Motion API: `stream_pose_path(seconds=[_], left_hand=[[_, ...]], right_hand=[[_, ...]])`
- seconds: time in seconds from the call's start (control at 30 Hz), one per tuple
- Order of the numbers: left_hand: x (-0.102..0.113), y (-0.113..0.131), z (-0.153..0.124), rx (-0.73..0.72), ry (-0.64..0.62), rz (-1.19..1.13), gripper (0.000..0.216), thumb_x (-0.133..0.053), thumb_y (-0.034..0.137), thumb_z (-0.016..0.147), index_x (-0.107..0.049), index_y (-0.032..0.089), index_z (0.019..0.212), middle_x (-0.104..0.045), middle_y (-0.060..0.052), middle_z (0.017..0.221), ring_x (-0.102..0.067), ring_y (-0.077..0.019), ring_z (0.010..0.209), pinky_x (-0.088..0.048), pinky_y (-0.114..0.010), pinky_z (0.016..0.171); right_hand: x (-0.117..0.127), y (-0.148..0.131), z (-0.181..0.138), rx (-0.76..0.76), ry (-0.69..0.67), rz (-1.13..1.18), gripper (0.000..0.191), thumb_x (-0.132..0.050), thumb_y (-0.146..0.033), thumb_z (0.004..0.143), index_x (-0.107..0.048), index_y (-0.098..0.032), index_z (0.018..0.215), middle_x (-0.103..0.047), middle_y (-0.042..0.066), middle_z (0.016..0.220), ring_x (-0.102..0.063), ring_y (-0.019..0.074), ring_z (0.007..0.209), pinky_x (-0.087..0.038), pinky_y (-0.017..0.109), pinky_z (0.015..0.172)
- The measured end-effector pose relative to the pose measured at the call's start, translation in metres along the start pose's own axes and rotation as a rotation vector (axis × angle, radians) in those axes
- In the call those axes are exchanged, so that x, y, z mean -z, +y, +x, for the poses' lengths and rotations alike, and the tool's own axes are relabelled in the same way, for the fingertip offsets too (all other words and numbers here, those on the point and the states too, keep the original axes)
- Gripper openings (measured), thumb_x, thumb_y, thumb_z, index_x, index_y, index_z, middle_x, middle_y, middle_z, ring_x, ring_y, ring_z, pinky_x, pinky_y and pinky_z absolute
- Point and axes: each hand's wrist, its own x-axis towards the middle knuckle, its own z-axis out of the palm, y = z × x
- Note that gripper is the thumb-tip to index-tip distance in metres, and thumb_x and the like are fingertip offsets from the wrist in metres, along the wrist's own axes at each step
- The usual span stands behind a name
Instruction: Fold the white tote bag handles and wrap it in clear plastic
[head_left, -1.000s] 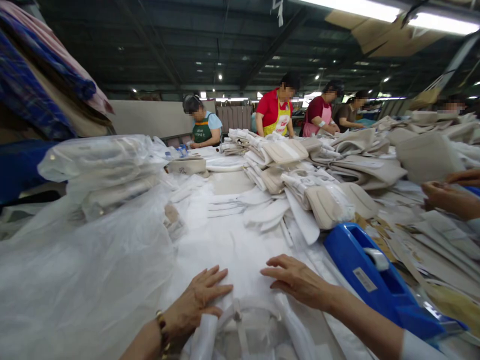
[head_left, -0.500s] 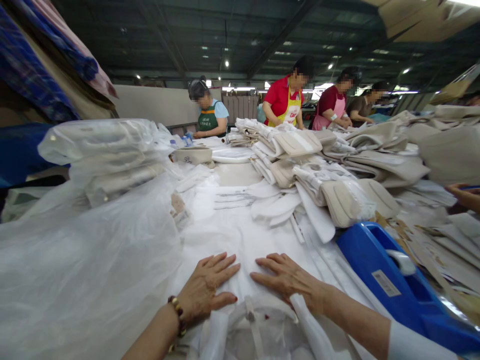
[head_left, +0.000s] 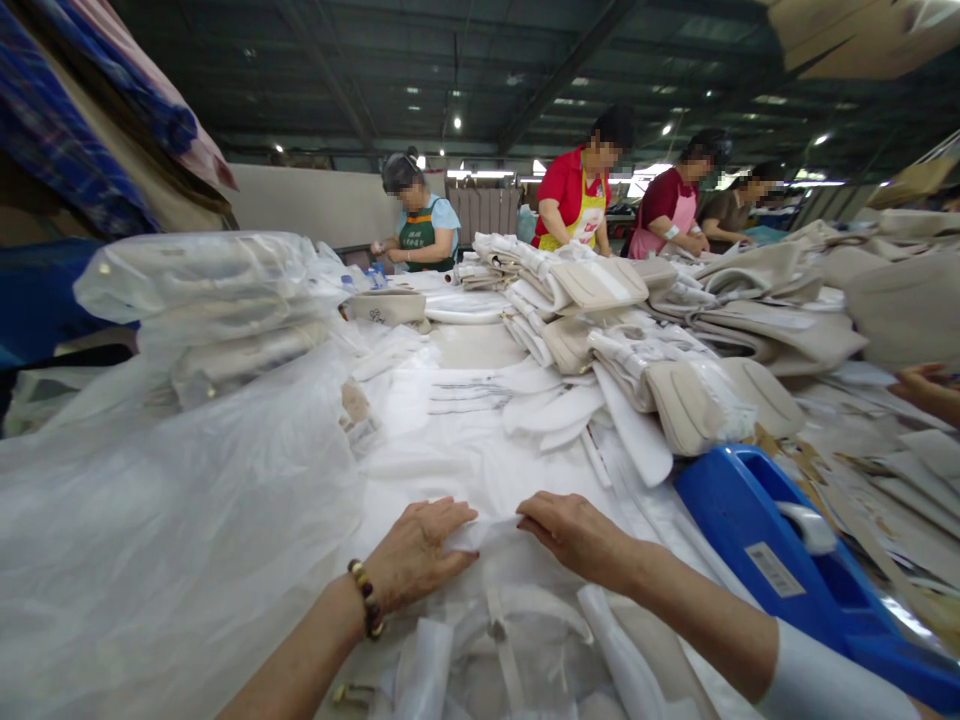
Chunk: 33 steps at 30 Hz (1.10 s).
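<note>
Large workshop hall under a dark ceiling point(head_left: 315, 60) with exposed beams point(head_left: 559, 75). Lit by small ceiling lamps point(head_left: 457, 122) and bright strip lights point(head_left: 480, 175) far back. Pale partition wall point(head_left: 315, 205) at rear left. Long work table point(head_left: 465, 345) running down the middle, covered in white sheeting. Four co-workers in aprons point(head_left: 581, 215) standing along the far side. Patterned blue fabric point(head_left: 67, 120) hanging at upper left. Brown cardboard panel point(head_left: 855, 35) overhead at upper right. Floor not visible.
</note>
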Motion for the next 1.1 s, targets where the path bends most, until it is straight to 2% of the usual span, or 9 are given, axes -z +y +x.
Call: stream_pose_path(seconds=[0.1, 0.17, 0.27, 0.4, 0.53, 0.6, 0.77, 0.9, 1.1], left_hand=[[0.005, 0.002, 0.002, 0.037, 0.036, -0.017, 0.025, -0.042, 0.021, 0.084, -0.062, 0.021, 0.099, -0.068, -0.002, 0.097, -0.061, -0.0178, 0.091, -0.044, -0.029, 0.082], [0.008, 0.0, 0.003, 0.06, 0.034, -0.014, 0.024, -0.039, 0.021, 0.084, -0.063, 0.02, 0.089, -0.069, -0.002, 0.085, -0.062, -0.0179, 0.082, -0.044, -0.028, 0.074], [0.011, -0.002, 0.003, 0.084, 0.019, -0.018, 0.028, -0.036, 0.025, 0.087, -0.063, 0.019, 0.081, -0.066, -0.003, 0.074, -0.061, -0.0183, 0.073, -0.042, -0.028, 0.067], [0.015, 0.001, -0.002, 0.079, -0.029, -0.083, 0.016, -0.05, 0.022, 0.08, -0.065, 0.019, 0.086, -0.068, -0.001, 0.081, -0.061, -0.0171, 0.077, -0.042, -0.025, 0.068], [0.02, 0.011, -0.005, 0.083, -0.029, -0.156, 0.038, -0.068, 0.028, 0.069, -0.062, 0.021, 0.106, -0.068, -0.001, 0.1, -0.062, -0.0172, 0.09, -0.044, -0.024, 0.078], [0.02, 0.017, -0.002, 0.071, -0.022, -0.169, 0.032, -0.066, 0.03, 0.073, -0.063, 0.022, 0.104, -0.069, 0.001, 0.1, -0.062, -0.0151, 0.09, -0.044, -0.022, 0.078], [0.018, 0.03, 0.013, 0.071, 0.014, -0.087, 0.02, -0.05, 0.029, 0.085, -0.067, 0.02, 0.084, -0.07, -0.001, 0.082, -0.062, -0.0156, 0.076, -0.043, -0.024, 0.069], [0.02, 0.035, 0.018, 0.106, 0.047, 0.02, 0.016, -0.052, 0.024, 0.083, -0.066, 0.017, 0.077, -0.068, -0.005, 0.077, -0.061, -0.0194, 0.074, -0.039, -0.028, 0.066], [0.027, 0.042, 0.015, 0.135, 0.063, 0.045, 0.031, -0.048, 0.046, 0.085, -0.064, 0.021, 0.076, -0.067, 0.0, 0.069, -0.059, -0.0147, 0.065, -0.035, -0.023, 0.056]], right_hand=[[0.009, -0.005, -0.002, 0.02, -0.058, -0.037, 0.023, -0.045, -0.003, 0.079, -0.056, -0.012, 0.096, -0.066, 0.008, 0.079, -0.061, 0.0187, 0.066, -0.037, 0.026, 0.055], [0.014, -0.006, -0.004, 0.04, -0.089, -0.047, 0.024, -0.046, -0.001, 0.073, -0.056, -0.013, 0.092, -0.065, 0.006, 0.076, -0.059, 0.017, 0.062, -0.033, 0.025, 0.053], [0.02, -0.008, -0.007, 0.018, -0.085, -0.039, 0.018, -0.043, -0.004, 0.076, -0.056, -0.013, 0.086, -0.063, 0.007, 0.074, -0.056, 0.0167, 0.06, -0.03, 0.026, 0.054], [0.025, -0.009, -0.006, -0.081, -0.051, 0.073, 0.02, -0.043, -0.01, 0.083, -0.062, -0.015, 0.078, -0.065, 0.007, 0.074, -0.057, 0.0158, 0.064, -0.033, 0.026, 0.058], [0.021, -0.006, 0.001, -0.252, 0.004, 0.301, 0.011, -0.059, -0.02, 0.077, -0.066, -0.018, 0.069, -0.067, 0.002, 0.069, -0.058, 0.0144, 0.064, -0.036, 0.024, 0.059], [0.015, -0.005, 0.006, -0.349, 0.033, 0.422, 0.008, -0.066, -0.019, 0.068, -0.064, -0.017, 0.061, -0.064, 0.0, 0.061, -0.055, 0.0133, 0.058, -0.035, 0.023, 0.054], [0.006, -0.004, 0.012, -0.488, 0.011, 0.739, 0.024, -0.072, -0.021, 0.053, -0.048, -0.018, 0.05, -0.049, -0.006, 0.046, -0.042, 0.0091, 0.046, -0.03, 0.022, 0.046], [0.012, -0.002, 0.009, -0.516, -0.011, 0.939, 0.033, -0.069, -0.038, 0.057, -0.043, -0.018, 0.051, -0.047, -0.006, 0.047, -0.04, 0.008, 0.047, -0.031, 0.022, 0.048], [0.007, -0.005, 0.006, -0.476, 0.07, 0.937, 0.036, -0.061, -0.049, 0.066, -0.046, -0.018, 0.057, -0.055, -0.001, 0.053, -0.044, 0.009, 0.049, -0.032, 0.022, 0.047]])
